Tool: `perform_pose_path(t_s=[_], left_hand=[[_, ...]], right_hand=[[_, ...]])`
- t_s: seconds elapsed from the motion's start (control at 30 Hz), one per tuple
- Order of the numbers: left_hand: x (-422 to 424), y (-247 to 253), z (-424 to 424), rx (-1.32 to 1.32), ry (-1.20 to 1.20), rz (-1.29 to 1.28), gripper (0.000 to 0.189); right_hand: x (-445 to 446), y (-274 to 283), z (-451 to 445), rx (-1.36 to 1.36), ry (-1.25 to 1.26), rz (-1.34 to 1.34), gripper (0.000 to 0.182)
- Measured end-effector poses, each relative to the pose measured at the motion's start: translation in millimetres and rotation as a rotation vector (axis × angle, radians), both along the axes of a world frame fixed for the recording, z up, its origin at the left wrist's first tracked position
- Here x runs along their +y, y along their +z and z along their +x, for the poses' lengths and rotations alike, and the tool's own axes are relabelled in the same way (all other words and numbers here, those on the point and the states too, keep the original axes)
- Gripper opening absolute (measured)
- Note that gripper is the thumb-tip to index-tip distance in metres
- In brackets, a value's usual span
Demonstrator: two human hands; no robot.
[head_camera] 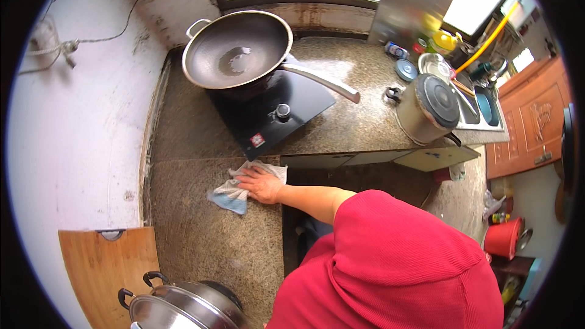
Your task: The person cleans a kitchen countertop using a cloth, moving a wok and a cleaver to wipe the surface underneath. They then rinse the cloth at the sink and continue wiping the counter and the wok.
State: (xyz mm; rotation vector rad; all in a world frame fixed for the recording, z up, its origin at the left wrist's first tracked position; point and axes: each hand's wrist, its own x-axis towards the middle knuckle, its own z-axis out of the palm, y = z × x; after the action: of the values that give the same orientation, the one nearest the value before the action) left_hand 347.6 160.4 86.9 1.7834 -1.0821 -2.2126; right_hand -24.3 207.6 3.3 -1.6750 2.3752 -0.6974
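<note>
My right hand (pixel 261 186) lies palm down, fingers spread, on a crumpled grey-and-white cloth (pixel 228 188) with a blue end. The cloth rests on the speckled stone countertop (pixel 219 237), close to the front corner of a black glass cooktop (pixel 292 100). On the cooktop stands a wide wok (pixel 228 55) with a little liquid in its bottom, its long handle towards the right. My red sleeve and shoulder (pixel 402 246) cover the lower right. My left hand is out of view.
Steel steamer pots (pixel 192 304) stand at the bottom left, beside a wooden cutting board (pixel 109 269) against the wall. A lidded pot (pixel 425 105) stands right of the wok, near the sink (pixel 493 123). An open cabinet door (pixel 438 160) juts out below the counter edge.
</note>
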Motion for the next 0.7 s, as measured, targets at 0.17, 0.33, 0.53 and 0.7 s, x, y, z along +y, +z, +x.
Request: perform_pose_path(t_s=[0.17, 0.33, 0.53, 0.7], left_hand=[[4, -1, -30, -0.008, -0.124, -0.002, 0.014], [10, 1, -71, -0.035, -0.201, -0.015, 0.014], [23, 6, -138, -0.089, -0.284, -0.015, 0.014], [42, 16, -199, -0.185, -0.288, -0.035, 0.014]], right_hand=[[113, -5, -89, 0.198, -0.417, 0.002, 0.049], [252, -11, -178, 0.078, -1.165, 0.459, 0.046], [318, -40, -243, 0.169, -1.474, 0.459, 0.062], [216, -23, -299, 0.185, -0.996, -0.047, 0.058]])
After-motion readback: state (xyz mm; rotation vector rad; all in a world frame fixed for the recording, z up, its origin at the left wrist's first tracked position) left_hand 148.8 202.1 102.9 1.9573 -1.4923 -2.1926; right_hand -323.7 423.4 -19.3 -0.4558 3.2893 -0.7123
